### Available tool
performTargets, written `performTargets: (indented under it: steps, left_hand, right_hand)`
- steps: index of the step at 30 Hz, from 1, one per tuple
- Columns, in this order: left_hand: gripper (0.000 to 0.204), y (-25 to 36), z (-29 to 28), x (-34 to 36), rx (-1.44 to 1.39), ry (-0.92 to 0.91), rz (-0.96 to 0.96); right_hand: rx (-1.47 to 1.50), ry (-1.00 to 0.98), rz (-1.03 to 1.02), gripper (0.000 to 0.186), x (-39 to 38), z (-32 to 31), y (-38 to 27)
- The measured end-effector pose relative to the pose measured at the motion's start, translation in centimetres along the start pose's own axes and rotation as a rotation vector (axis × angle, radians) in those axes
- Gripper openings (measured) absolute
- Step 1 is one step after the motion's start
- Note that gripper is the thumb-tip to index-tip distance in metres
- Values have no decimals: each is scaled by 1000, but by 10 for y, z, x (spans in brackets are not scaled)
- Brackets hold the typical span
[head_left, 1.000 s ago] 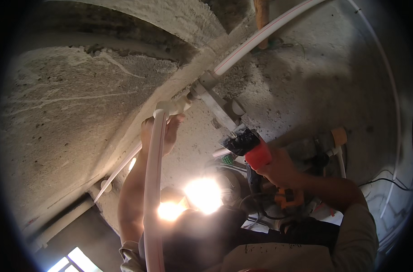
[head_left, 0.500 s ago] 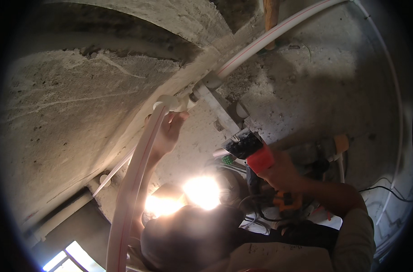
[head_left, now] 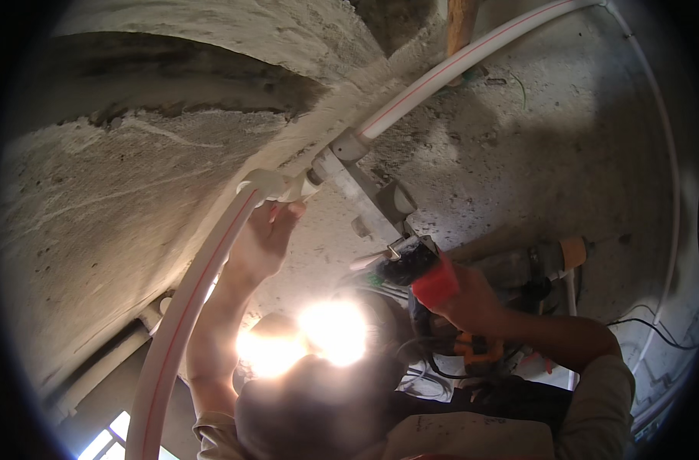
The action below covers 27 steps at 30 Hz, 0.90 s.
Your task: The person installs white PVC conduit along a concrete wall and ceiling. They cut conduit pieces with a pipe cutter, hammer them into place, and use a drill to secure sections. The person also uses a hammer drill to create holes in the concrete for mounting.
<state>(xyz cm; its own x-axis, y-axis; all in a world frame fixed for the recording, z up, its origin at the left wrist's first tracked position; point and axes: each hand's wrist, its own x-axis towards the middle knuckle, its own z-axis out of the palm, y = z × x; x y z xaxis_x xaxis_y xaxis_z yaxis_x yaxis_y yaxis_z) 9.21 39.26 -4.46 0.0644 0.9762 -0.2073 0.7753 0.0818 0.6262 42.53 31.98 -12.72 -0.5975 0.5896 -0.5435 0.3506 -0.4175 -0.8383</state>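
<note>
My left hand point(head_left: 267, 239) is raised, its fingers curled round the underside of a white elbow fitting point(head_left: 267, 184). From that elbow a white pipe with a red stripe point(head_left: 200, 287) runs down to the lower left. The elbow's mouth meets, or nearly meets, a dark die at the upper end of a pipe fusion welder point(head_left: 365, 197) with a flat grey heating plate. My right hand point(head_left: 472, 303) grips the welder's red handle point(head_left: 436, 282). On the plate's other side, a second red-striped white pipe point(head_left: 441, 75) ends at a grey socket point(head_left: 349, 145). My right fingers are partly hidden.
Rough concrete walls point(head_left: 135, 180) curve close on the left. A wooden post point(head_left: 461, 27) stands at the top. Power tools with an orange part point(head_left: 480, 349) and cables lie below my right arm. Two bright glare spots point(head_left: 333, 331) wash out the lower middle.
The view has shifted a little. The elbow and my left hand sit slightly lower and further left, and the pipe's lower end has swung left, uncovering my left forearm. Both grips stay the same.
</note>
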Motion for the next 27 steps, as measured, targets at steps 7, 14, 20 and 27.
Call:
performTargets:
  steps: [7, 14, 20, 27]
  left_hand:
    - [18, -2, -5, -1, 108, -63, -68]
    - [20, -3, -4, -1, 89, -51, -31]
    - [26, 3, -8, 0, -5, -78, -77]
    - [9, 23, -17, 0, 27, -157, -202]
  right_hand:
    - [-236, -403, 128, 40, 10, -66, -45]
    - [-1086, 548, -1148, 25, 102, -158, -129]
    - [-1374, 262, -1208, 27, 165, -166, -137]
    - [-1348, 230, -1201, 32, 170, -167, -134]
